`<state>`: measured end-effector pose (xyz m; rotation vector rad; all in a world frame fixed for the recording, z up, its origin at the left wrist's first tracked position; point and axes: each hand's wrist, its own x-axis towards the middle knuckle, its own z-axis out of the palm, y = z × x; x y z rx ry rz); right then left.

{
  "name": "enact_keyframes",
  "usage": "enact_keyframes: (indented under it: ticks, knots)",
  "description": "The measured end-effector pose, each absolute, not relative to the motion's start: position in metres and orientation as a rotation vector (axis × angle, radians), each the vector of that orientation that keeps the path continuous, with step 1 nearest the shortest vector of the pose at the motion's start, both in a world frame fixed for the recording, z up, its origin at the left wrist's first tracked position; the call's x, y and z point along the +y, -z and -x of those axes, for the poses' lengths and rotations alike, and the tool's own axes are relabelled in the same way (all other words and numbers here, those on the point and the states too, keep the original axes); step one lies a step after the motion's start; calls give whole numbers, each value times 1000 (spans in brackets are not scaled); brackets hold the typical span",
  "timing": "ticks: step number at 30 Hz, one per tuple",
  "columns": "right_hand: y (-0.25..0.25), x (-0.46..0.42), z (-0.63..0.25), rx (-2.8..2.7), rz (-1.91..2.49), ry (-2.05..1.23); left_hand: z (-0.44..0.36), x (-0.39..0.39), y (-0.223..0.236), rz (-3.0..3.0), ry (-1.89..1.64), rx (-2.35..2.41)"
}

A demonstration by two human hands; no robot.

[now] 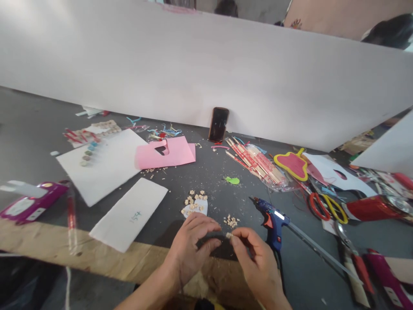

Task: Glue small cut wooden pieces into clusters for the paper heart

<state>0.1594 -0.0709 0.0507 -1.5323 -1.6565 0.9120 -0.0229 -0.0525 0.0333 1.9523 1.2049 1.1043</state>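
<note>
Two bare hands, fingertips facing each other over the near table edge. Right hand (258,256): thumb and index closed in a pinch on a small pale piece (229,235), which sits at the fingertips, on the side facing the left hand. Left hand (194,241): half-curled, thumb and fingers parted, nothing visible in the gap; can't tell if something very fine is there.

Loose pale pieces (231,221) piled just beyond the right fingertips. Beyond the left knuckles, a white cutout (203,206) with small flower-like clusters (191,200) on and around it; its near edge is hidden by the hand. Glue gun (273,221) just right of the right hand, nozzle pointing away. Farther beyond both hands: green scrap (232,180), then phone (219,124) leaning on the white panel (200,73). Left of the left hand, white card (130,215) with handwriting.

Step reads as fine fingertip work on the held piece. To do it well: light pinch by the rim so most of the face shows, left thumb and index brought in to steady, low over the table so a drop doesn't roll. Best keep knuckles off the pile and cutout, right forearm off the gun's cable.
</note>
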Motion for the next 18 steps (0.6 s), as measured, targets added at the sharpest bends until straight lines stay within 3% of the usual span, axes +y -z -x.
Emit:
enact_keyframes:
  ticks: [10,18]
  knots:
    - [-52,-69,-190,-1240,1724,-781,54,-51,-32,-1879,-1125,1326]
    - [-67,-71,-162,-1202,1862,-742,87,-53,-30,-1932,-1184,1253]
